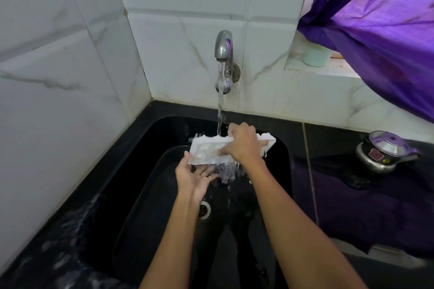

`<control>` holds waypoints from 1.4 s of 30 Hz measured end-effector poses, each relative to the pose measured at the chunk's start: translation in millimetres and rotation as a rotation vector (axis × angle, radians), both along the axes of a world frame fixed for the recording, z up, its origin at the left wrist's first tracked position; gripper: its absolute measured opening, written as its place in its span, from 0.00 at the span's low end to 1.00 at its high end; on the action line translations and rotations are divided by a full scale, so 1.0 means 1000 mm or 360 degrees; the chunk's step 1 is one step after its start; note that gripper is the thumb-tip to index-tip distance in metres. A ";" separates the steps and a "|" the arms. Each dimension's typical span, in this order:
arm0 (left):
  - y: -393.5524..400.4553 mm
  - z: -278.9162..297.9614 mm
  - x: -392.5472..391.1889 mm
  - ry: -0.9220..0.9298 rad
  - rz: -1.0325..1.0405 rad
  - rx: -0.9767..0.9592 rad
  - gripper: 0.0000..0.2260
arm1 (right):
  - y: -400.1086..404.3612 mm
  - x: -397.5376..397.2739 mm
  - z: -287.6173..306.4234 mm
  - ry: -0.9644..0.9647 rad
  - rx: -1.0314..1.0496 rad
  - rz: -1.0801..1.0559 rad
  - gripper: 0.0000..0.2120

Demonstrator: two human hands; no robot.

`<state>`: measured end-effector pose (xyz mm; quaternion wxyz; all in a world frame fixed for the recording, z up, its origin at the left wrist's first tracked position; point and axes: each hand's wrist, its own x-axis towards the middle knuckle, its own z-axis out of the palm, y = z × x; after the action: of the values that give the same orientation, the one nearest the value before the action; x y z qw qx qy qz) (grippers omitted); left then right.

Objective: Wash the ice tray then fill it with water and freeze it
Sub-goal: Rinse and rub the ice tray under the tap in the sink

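A white ice tray (206,150) is held tilted over the black sink (285,162), under a stream of water from the metal tap (224,49). My right hand (244,145) grips the tray across its middle from above. Beneath the tray's left end lies my left hand (195,178), palm up with fingers spread, its thumb touching the tray's lower left corner. Water pours off the tray's lower edge onto the left fingers and into the sink.
The sink drain (204,210) lies below my hands. A steel pot with a lid (385,151) stands on the black counter at the right. A purple curtain (380,26) hangs at the upper right over a sill with a pale green cup (315,56). White tiled walls enclose the left and back.
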<state>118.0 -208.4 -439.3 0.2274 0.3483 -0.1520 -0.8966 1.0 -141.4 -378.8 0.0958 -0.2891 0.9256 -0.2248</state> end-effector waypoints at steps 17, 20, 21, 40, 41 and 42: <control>0.008 0.015 -0.017 -0.0009 -0.0089 -0.0224 0.18 | -0.012 0.055 -0.017 0.0153 -0.0075 0.0718 0.20; -0.004 0.014 -0.019 0.0012 -0.0156 -0.0248 0.18 | -0.012 0.034 -0.027 0.0260 0.0225 0.0712 0.28; -0.012 0.013 -0.018 0.0016 -0.0111 -0.0212 0.17 | -0.008 0.023 -0.027 0.0266 0.0289 0.0667 0.29; -0.043 0.011 0.004 0.0068 0.0133 -0.0224 0.15 | -0.003 -0.006 -0.023 0.0214 0.0375 0.0525 0.40; -0.046 0.012 0.004 0.0053 0.0125 -0.0243 0.15 | 0.004 -0.013 -0.023 0.0152 0.0413 0.0437 0.41; -0.048 0.012 0.006 0.0018 0.0115 -0.0265 0.15 | 0.010 -0.017 -0.021 0.0057 0.0433 0.0373 0.41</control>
<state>123.8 -256.8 -426.9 0.2886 0.3284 -0.2120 -0.8740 -16.4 -131.1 -400.2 0.1431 -0.3832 0.9090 -0.0798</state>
